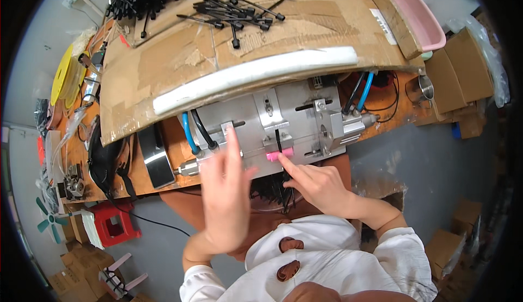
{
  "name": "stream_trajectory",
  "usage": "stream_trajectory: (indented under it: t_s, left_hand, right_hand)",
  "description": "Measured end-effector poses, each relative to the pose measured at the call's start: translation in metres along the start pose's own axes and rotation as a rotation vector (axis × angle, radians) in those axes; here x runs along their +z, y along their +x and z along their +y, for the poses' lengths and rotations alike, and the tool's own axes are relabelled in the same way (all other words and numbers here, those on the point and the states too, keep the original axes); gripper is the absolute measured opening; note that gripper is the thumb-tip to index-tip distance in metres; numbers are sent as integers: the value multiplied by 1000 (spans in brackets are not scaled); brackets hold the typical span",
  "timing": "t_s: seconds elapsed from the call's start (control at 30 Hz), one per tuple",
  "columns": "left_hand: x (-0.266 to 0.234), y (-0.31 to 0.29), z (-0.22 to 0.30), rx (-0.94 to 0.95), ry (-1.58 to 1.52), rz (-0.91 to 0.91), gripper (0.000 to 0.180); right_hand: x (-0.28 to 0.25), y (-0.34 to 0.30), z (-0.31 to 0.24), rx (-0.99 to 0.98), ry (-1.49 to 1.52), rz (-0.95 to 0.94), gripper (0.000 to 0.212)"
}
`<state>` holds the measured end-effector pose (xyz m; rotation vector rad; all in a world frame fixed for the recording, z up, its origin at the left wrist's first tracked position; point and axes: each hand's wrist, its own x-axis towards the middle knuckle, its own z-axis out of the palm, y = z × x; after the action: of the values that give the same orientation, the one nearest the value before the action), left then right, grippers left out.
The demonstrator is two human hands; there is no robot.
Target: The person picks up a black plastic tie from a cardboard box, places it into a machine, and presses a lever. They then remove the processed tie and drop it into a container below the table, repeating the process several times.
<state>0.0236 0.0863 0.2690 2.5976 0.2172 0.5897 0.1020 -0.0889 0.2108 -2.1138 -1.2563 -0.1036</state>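
A metal fixture (248, 118) with sliding blocks and slots sits at the table's near edge. Near its middle lies a small pink cylinder (279, 155), and a thin black strip (278, 138) runs upward from it. The index fingertip of my right hand (316, 187) touches the pink cylinder; its thumb stands apart and the other fingers are curled. Over the fixture's left part is my left hand (226, 193), smeared by motion. Its index finger points up toward a small metal block, and nothing shows in its grasp.
Cardboard (174, 67) with a white padded strip (256, 74) overhangs the fixture. Black stick-like parts (234, 12) lie on top. Blue tubes (189, 133) rise at both sides. A black phone-like slab (156, 157) lies left, above a red stool (113, 225). A pink tray (414, 13) stands far right.
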Motion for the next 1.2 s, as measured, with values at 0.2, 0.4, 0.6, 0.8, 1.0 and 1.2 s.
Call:
stream_trajectory:
  t_s: [0.2, 0.4, 0.6, 0.8, 1.0, 1.2]
  left_hand:
    - [-9, 158, -62, 221, 196, 218, 25]
    - [6, 218, -78, 105, 157, 38, 26]
    - [-40, 174, -72, -3, 70, -92, 26]
    - [-88, 169, -85, 54, -91, -82, 19]
    - [-59, 98, -44, 163, -90, 239, 15]
    - [30, -40, 8, 95, -94, -66, 75]
  right_hand:
    - [-72, 102, 16, -268, -290, 237, 25]
    - [-76, 222, 69, -68, -590, 123, 6]
    - [-77, 194, 62, -32, -696, 34, 14]
    - [-86, 208, 64, -122, -905, 312, 15]
    - [-112, 190, 65, -12, -192, 503, 29]
    - [-125, 133, 50, 266, 674, 281, 19]
